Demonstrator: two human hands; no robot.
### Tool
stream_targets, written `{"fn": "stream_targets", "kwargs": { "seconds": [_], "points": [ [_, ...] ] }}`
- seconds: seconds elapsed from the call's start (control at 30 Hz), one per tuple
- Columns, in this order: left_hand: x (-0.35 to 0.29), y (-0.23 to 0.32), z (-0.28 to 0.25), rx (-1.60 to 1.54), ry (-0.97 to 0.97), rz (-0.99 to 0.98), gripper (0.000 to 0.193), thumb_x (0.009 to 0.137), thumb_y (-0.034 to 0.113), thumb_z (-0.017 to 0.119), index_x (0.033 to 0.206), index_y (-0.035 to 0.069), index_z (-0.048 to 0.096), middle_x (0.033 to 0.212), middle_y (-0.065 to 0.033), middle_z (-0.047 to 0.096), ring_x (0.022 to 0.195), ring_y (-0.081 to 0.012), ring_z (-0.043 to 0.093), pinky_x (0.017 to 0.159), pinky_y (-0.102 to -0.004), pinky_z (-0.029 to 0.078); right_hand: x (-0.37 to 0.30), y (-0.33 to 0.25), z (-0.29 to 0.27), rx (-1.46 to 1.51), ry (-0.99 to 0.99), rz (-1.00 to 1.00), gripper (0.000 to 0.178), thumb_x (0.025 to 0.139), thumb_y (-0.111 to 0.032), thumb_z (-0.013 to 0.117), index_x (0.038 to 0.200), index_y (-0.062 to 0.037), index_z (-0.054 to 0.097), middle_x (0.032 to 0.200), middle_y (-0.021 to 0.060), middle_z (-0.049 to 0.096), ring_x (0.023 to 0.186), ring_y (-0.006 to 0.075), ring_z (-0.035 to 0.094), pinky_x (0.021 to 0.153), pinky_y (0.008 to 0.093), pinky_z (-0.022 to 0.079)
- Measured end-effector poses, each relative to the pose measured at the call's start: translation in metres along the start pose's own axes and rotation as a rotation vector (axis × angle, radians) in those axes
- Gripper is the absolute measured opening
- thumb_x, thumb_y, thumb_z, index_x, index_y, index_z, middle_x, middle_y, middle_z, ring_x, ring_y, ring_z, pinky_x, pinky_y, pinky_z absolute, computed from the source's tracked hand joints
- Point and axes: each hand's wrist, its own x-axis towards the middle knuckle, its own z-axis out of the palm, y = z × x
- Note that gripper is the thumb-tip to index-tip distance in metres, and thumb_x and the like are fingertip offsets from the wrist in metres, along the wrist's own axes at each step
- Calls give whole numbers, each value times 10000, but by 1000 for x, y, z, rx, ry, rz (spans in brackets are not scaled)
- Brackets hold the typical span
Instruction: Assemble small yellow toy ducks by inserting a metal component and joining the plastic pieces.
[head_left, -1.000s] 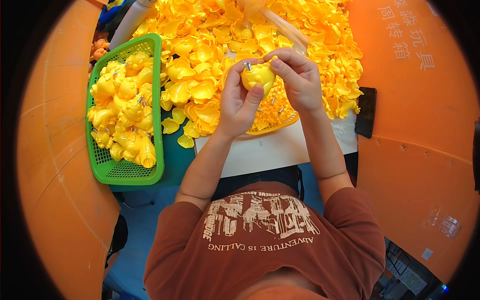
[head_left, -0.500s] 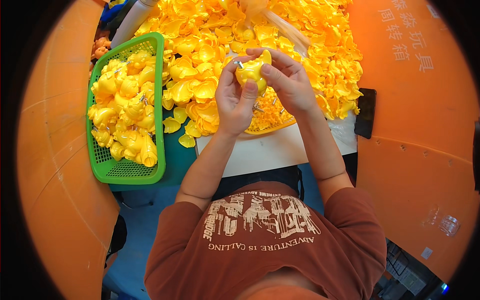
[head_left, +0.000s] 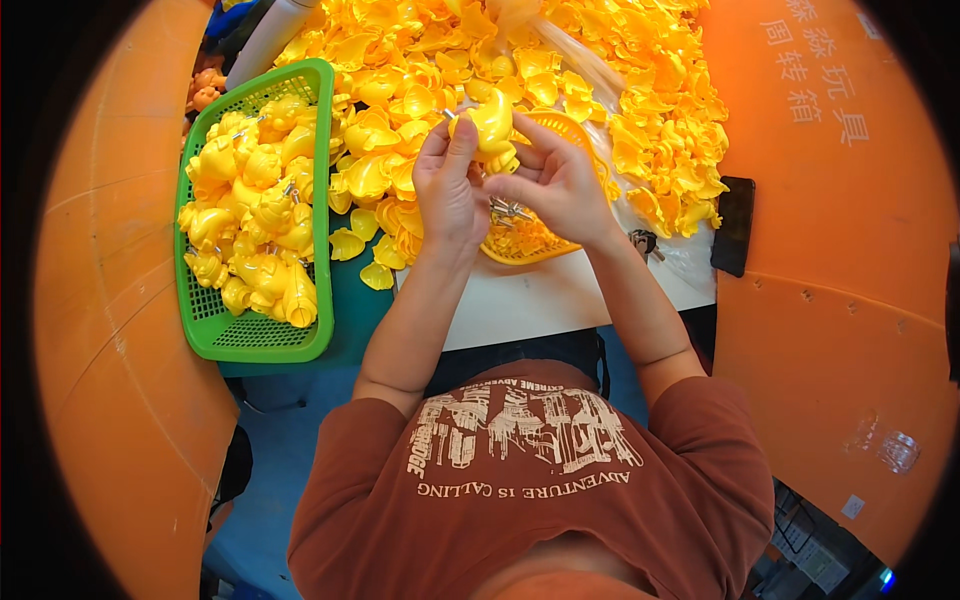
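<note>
A glossy yellow hollow-looking plastic toy part, rounded with a small metal pin at its left side, is held up over the table. My left hand pinches it between thumb and fingers near the pin. At its right side, the bent fingers of my right hand rest against the part, while the right thumb stretches below it towards the left hand. Just beneath my hands sits a yellow basket with small yellow pieces and several metal pins.
A green basket of joined yellow parts with pins stands at left. Loose yellow shells are heaped across the back. A dark phone lies at right by an orange panel; a keyring lies near the yellow basket.
Both hands have shifted slightly left with the toy part, which has turned. My right thumb has come off its face and dropped lower. More of the yellow basket shows.
</note>
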Motion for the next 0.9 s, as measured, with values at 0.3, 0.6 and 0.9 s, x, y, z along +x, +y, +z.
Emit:
{"fn": "stream_targets", "kwargs": {
  "seconds": [0.3,0.6,0.9],
  "points": [
    [3,7,3,92,-28,23,366,840,116,633,1130,-64,502,1023,-120,606,894,-141,598,785,-235,486,1,-1,-16,97,-4,80,406,841,-12,583,1213,87,454,1056,169,595,890,224,629,789,331,540],
    [-3,5,8,237,-174,139,421,832,50,630,1185,-96,452,1052,-132,589,932,-141,584,817,-235,476,-3,-7,-13,-291,0,-206,453,873,-22,545,1301,23,402,1028,121,609,888,139,604,807,271,505],
    [-6,6,11,374,-219,169,451,802,10,651,1183,-96,434,1063,-146,579,952,-156,584,835,-243,475,-5,-5,-12,-490,147,-246,301,881,-7,528,1179,38,535,974,86,624,854,88,580,744,204,474]
  ]
}}
